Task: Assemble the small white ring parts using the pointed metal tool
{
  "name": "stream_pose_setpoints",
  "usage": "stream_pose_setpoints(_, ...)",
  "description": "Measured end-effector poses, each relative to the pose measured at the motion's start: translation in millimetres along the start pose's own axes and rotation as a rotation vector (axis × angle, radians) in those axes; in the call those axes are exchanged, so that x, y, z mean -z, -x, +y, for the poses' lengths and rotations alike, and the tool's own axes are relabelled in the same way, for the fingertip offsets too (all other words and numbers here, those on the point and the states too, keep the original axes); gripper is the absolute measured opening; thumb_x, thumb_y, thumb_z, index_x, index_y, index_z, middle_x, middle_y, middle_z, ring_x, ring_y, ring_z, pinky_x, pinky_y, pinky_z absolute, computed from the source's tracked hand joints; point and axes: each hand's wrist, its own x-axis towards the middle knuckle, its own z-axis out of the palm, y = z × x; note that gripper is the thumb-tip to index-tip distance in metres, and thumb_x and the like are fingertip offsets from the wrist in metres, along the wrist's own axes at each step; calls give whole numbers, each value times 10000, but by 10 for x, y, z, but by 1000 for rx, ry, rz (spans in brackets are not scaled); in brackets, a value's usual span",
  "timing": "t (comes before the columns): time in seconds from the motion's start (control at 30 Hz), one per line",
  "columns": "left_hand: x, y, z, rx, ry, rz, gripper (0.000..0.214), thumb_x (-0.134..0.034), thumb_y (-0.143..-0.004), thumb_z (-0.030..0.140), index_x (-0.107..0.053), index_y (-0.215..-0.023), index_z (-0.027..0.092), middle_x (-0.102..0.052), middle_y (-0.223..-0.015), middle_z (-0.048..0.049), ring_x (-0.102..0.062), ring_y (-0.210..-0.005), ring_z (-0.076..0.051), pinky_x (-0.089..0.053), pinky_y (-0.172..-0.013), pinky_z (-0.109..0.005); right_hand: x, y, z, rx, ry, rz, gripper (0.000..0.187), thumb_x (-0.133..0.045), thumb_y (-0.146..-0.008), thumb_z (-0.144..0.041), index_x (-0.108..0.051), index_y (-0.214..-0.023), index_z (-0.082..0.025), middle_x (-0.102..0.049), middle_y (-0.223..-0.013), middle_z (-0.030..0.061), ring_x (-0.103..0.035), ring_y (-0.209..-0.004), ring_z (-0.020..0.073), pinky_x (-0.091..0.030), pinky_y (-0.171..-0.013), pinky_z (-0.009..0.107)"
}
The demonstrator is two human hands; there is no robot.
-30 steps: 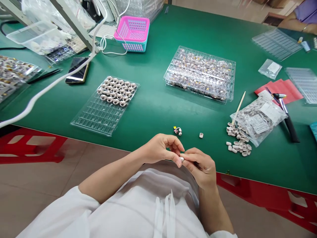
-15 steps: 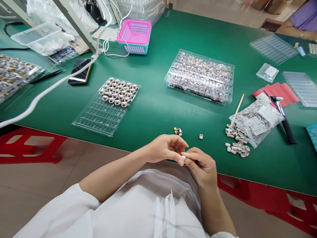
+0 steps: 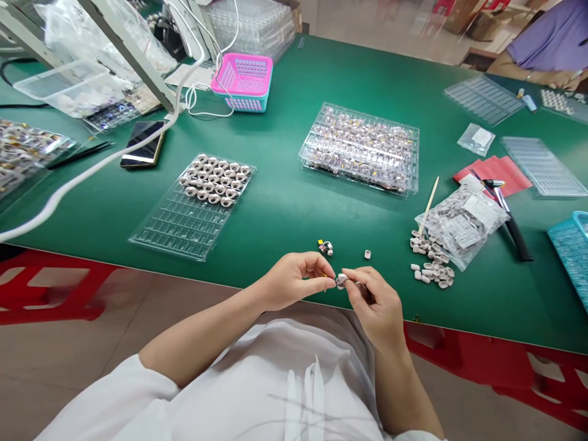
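Note:
My left hand (image 3: 296, 282) and my right hand (image 3: 374, 301) meet at the near edge of the green table (image 3: 285, 202). Both pinch one small silvery ring-shaped part (image 3: 341, 280) between their fingertips. Just beyond them on the table lie a small wound part with coloured leads (image 3: 326, 247) and a single pale core (image 3: 367, 254). To the right, a heap of loose pale cores (image 3: 429, 269) spills from a clear bag (image 3: 462, 223).
A clear tray (image 3: 184, 223) partly filled with parts lies at the left, a stacked full tray (image 3: 361, 147) behind. A phone (image 3: 142, 144), a pink basket (image 3: 243, 76), a white cable (image 3: 92, 165), a wooden stick (image 3: 428, 205) and a black tool (image 3: 509, 223) are around. Another person's arm (image 3: 537, 61) is at the far right.
My hands lifted slightly from my lap edge toward the table, and the small part now shows more clearly between the fingertips. The view shifted a little to the right.

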Motion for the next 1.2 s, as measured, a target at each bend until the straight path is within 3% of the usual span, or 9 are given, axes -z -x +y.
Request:
stream_pose_setpoints(0.1,-44,89,12,-222,-235,-35,118,-720,-838,248,-731,-899,148,-764,-860,-83,-692,-779,-167,-544,-758,-267,-58,-16,33,88,21,29,288,-582,-931,-129,-697,-1161,-259,-679,-1003,51,-665,-859,157,-542,-693,271)
stream_pose_setpoints(0.23,-32,162,-6,-369,-284,-262,298,-735,-844,259,-729,-1132,178,-775,-1072,-123,-714,-1005,-226,-537,-918,-313,-51,-29,76,130,-35,27,353,-561,-937,-96,-692,-1199,-292,-678,-1032,48,-675,-875,157,-556,-718,281)
stream_pose_setpoints(0.33,9,163,-21,-257,-130,-349,258,-695,-882,272,-740,-1112,165,-763,-1132,-139,-708,-1073,-246,-532,-958,-334,20,-38,101,167,-105,4,369,-574,-927,-84,-710,-1180,-315,-684,-1010,38,-679,-834,153,-557,-666,265)
stream_pose_setpoints(0.43,32,114,-39,-51,160,-223,199,-699,-885,322,-748,-933,136,-783,-1025,-131,-733,-975,-227,-556,-898,-326,85,-53,123,249,-155,-37,413,-588,-908,-51,-715,-1185,-330,-695,-986,33,-675,-812,147,-544,-627,242)
stream_pose_setpoints(0.53,38,39,-44,101,345,-134,216,-793,-804,308,-726,-900,126,-783,-887,-85,-728,-834,-171,-558,-818,-279,98,-75,134,311,-188,-118,483,-554,-912,-19,-682,-1250,-340,-689,-995,44,-665,-817,144,-535,-621,235)
stream_pose_setpoints(0.7,100,-58,-13,241,398,-348,299,-846,-735,247,-754,-992,126,-765,-822,-59,-693,-717,-137,-552,-734,-257,99,-142,116,380,-187,-238,517,-500,-933,-13,-659,-1276,-366,-630,-1038,45,-559,-652,90,-472,-553,233)
stream_pose_setpoints(0.87,148,-119,23,263,379,-480,266,-839,-736,254,-755,-953,126,-740,-764,-45,-681,-691,-145,-537,-718,-257,161,-259,44,438,-77,-337,461,-511,-930,-22,-700,-1196,-348,-537,-990,27,-430,-610,75,-409,-549,241)
stream_pose_setpoints(1.07,-1,-119,79,182,352,-378,186,-823,-718,216,-698,-823,128,-684,-720,-13,-621,-659,-118,-505,-683,-238,136,-349,5,412,-117,-357,412,-496,-943,-29,-687,-1190,-298,-505,-981,23,-503,-677,74,-452,-596,227)
stream_pose_setpoints(1.2,-91,-110,89,149,322,-165,138,-798,-720,189,-691,-769,116,-678,-688,-16,-618,-666,-115,-500,-700,-237,93,-259,7,348,-91,-120,329,-560,-934,-71,-659,-1175,-270,-567,-950,20,-544,-692,89,-480,-606,226)
